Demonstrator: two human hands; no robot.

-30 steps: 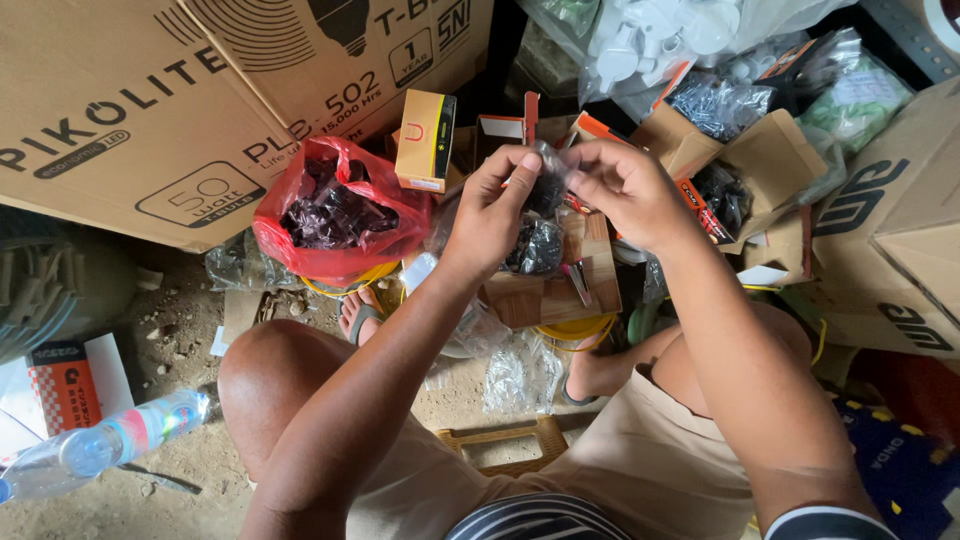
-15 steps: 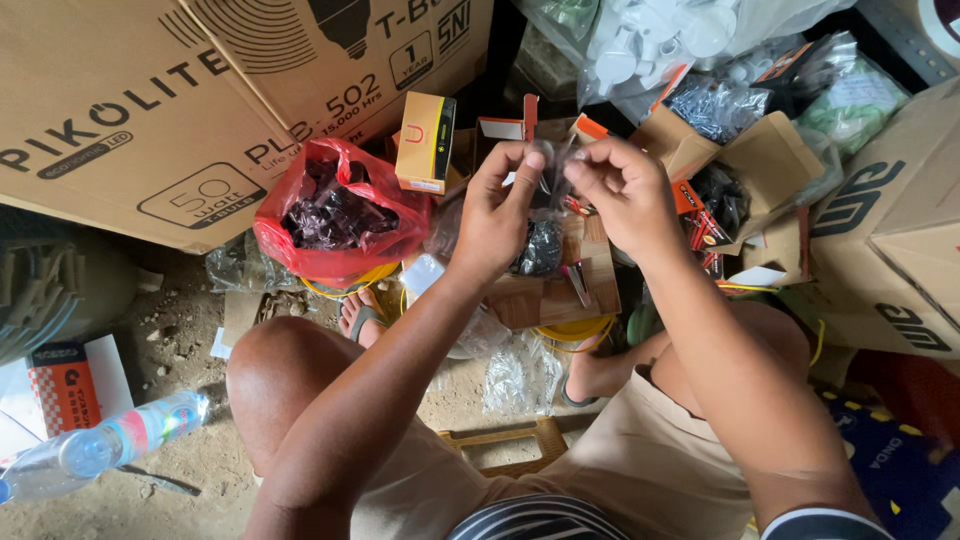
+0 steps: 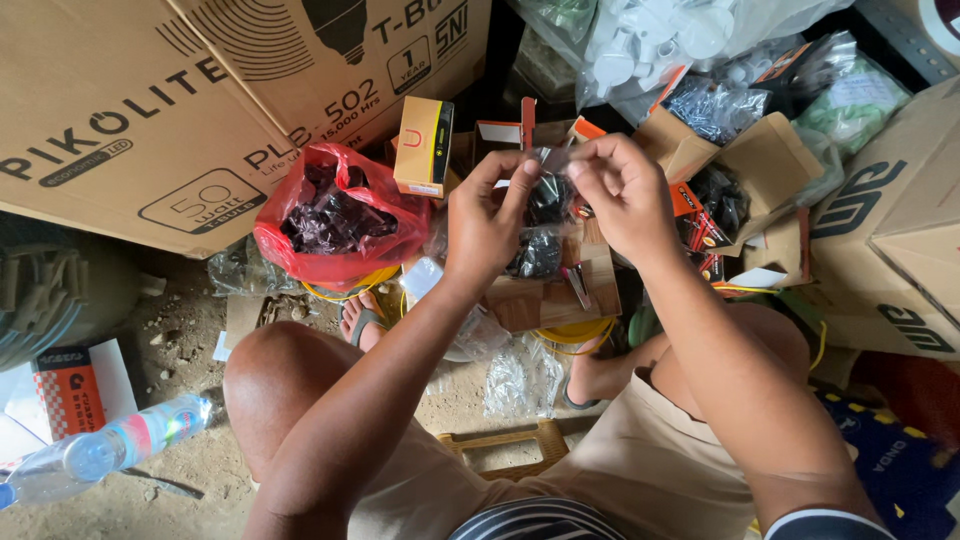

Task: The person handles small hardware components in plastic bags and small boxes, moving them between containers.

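Note:
Both of my hands hold one small clear plastic bag [image 3: 548, 200] filled with small black parts, raised in front of me. My left hand [image 3: 485, 222] pinches the bag's top left edge with thumb and fingers. My right hand [image 3: 622, 192] pinches the top right edge. A second small clear bag of black parts [image 3: 538, 254] lies just below on a wooden board [image 3: 560, 290]. To the left, a red plastic bag [image 3: 335, 215] sits open with dark pieces inside.
Large cardboard boxes [image 3: 150, 110] stand at the left and at the right [image 3: 890, 230]. A small yellow box [image 3: 424, 145] stands behind the red bag. Open cartons with bagged black parts [image 3: 720, 200] sit at the right. A plastic water bottle [image 3: 100, 450] lies on the dirt floor.
My hands have shifted slightly while working at the top of the small bag; the bag hangs a little lower and straighter between my fingers. Nothing else has moved.

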